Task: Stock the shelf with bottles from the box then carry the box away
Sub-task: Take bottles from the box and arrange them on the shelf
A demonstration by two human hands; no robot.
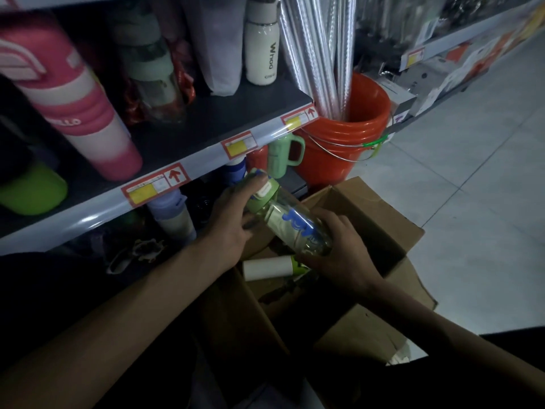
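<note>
A grey store shelf (203, 163) fills the frame from 9 to 12 o'clock, its front rail carrying red-and-yellow price labels. The pale tiled floor (472, 178) takes up the 3 o'clock side. An open cardboard box (362, 208) sits from the centre down towards 5 o'clock, flaps spread. At 1 o'clock, just beside the shelf's end, stands an orange bucket (333, 154) holding shiny wrapped rolls (318, 54). A pink tumbler (88, 113) stands on the shelf at 10 o'clock and a white flask (261, 48) at 12 o'clock.

The clear bottle with a green lid (292, 222) is at the centre, in the air over the open box and just below the shelf rail, tilted with its lid towards 11 o'clock. The left hand (233, 219) is curled round the lid end and the right hand (342, 255) wraps the base. In the box at 6 o'clock from the bottle lies a white cylinder (267, 267) with a green end.
</note>
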